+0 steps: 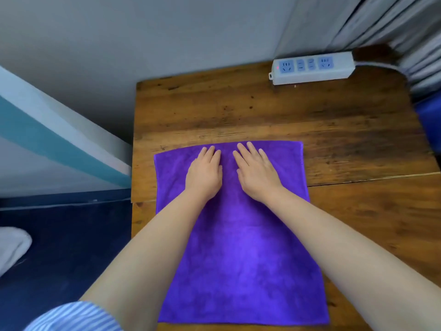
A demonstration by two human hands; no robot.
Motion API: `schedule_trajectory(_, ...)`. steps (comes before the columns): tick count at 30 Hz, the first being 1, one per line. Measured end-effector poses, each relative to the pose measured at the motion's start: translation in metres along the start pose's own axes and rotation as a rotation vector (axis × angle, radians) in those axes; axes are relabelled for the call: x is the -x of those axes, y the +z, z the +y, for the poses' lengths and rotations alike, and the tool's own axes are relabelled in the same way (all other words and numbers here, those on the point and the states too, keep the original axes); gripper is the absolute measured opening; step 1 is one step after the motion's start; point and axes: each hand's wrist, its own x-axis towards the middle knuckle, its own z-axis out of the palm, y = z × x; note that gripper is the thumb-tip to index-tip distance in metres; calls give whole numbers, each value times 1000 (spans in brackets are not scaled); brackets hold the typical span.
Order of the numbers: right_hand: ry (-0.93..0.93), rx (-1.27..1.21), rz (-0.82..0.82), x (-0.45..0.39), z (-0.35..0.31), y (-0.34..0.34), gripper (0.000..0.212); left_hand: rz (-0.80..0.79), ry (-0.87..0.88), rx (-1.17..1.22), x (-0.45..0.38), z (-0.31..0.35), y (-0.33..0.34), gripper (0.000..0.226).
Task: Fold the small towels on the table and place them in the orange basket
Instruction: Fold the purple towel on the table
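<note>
Hands flat, fingers straight: left hand (204, 174), right hand (256, 174) press purple towel (238, 247) far half | risk: smoothing drags towel askew, crooked fold | orange basket unseen

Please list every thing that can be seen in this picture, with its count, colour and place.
towel: one, purple, spread flat on the table, near edge.
table: one, brown wood, centre and right.
power strip: one, white with blue sockets, far right part of the table.
curtain: one, grey, top right.
white cloth: one, on the dark blue floor, left.
orange basket: none in view.
sleeve: one, blue and white stripes, bottom left.
left hand: flat on the towel, far part.
right hand: flat on the towel, beside the left hand.
</note>
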Motion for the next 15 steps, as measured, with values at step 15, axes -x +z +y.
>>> schedule_trajectory(15,95,93,100,-3,80,5,78,122,104,-82,-16,-81,15,78)
